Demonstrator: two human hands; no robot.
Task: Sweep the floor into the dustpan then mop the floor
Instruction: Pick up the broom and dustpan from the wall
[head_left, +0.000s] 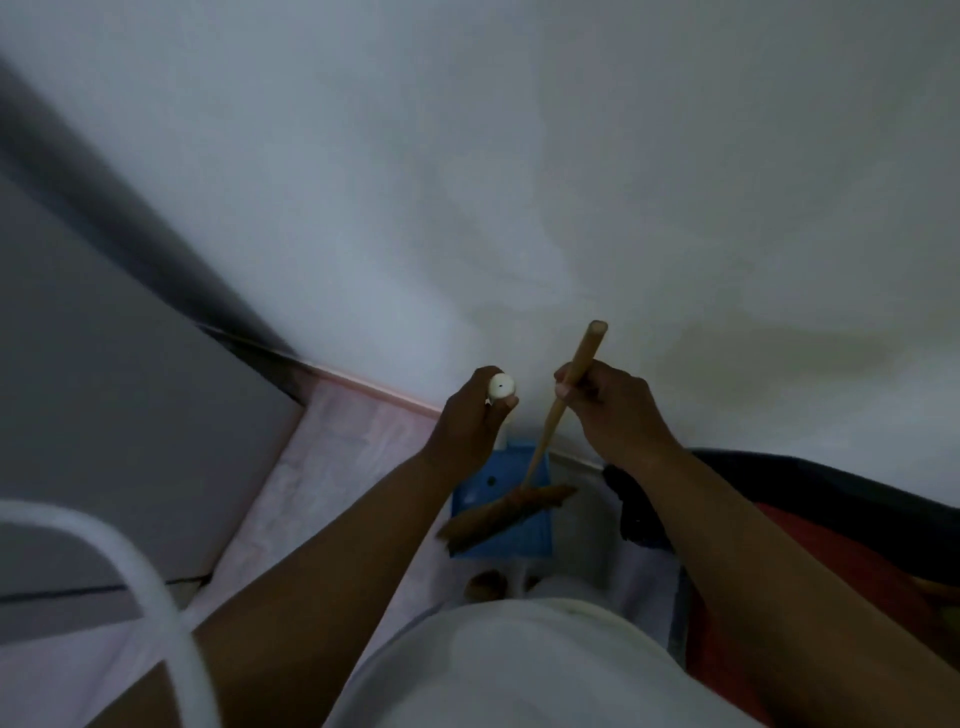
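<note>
Right grip (613, 410) round broom (543, 447), wall (519, 156) behind dustpan (511, 543)

Left of my left hand (470, 415) stands a grey panel (104, 405); right of my right hand (613, 410) lies red cloth (857, 561); beyond both, a white wall (519, 156).

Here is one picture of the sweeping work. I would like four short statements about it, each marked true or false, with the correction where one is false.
1. The right hand grips the wooden stick of the broom. True.
2. The dustpan is red. False: it is blue.
3. The left hand holds nothing. False: it grips the white-tipped handle that rises from the dustpan.
4. The broom's brush head lies across the dustpan. True.
</note>
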